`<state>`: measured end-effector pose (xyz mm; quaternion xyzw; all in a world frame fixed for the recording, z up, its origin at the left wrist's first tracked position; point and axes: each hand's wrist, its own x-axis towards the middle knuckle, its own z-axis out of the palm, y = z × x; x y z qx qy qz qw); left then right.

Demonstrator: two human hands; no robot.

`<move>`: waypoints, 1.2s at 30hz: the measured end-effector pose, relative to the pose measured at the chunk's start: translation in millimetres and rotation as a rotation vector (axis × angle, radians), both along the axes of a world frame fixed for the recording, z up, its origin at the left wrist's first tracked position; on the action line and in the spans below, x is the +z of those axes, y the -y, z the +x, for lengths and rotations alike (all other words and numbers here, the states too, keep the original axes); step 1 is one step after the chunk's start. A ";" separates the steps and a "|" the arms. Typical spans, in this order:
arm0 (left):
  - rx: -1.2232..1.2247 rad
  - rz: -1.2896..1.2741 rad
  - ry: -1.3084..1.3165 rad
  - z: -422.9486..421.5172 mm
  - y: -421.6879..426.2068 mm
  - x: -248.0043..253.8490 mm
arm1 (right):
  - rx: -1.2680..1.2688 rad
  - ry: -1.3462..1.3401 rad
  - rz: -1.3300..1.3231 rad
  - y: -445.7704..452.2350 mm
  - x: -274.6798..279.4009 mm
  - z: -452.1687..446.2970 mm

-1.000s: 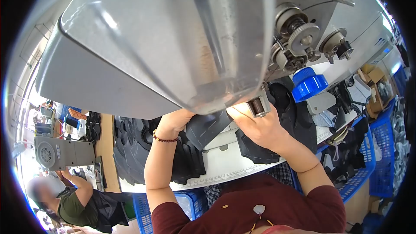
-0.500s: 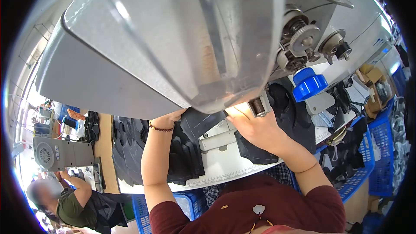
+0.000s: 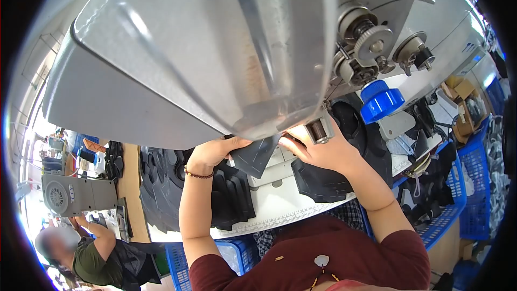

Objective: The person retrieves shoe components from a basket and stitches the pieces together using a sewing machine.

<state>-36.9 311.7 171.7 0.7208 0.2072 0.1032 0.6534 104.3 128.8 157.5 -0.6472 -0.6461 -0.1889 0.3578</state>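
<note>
A large grey sewing machine fills the upper view, with a blue knob at its right. My left hand pinches the left edge of a black fabric piece, thumb on top. My right hand is at the piece's right side, beside the metal part under the machine head; its fingertips are partly hidden there. Stacked black pieces lie on the white table left of the piece, and more black pieces lie below my right hand.
Blue baskets with dark items stand at the right, near cardboard boxes. Another blue basket is below the table. At the far left a person in a green shirt sits by another machine.
My left hand first shifted left and partly under the machine, and now shows again with its thumb on the piece. The black piece has turned and its lower corner has moved right.
</note>
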 end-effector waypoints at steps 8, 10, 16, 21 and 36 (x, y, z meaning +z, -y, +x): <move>0.140 -0.052 0.152 -5.4 34.1 -5.8 | 0.034 0.022 0.190 -0.5 -18.8 -11.1; 0.124 -0.093 0.243 -5.8 43.5 -9.0 | 0.105 0.087 0.351 2.4 -28.9 -18.7; 0.260 -0.030 0.333 -4.0 61.0 -15.8 | 0.072 0.095 0.402 11.9 -26.8 -26.8; 0.375 -0.013 0.359 4.1 63.6 -16.5 | 0.018 0.111 0.366 11.2 -23.2 -24.3; 0.416 -0.012 0.357 22.8 31.4 -32.4 | -0.044 0.000 0.186 -0.6 -12.6 -6.8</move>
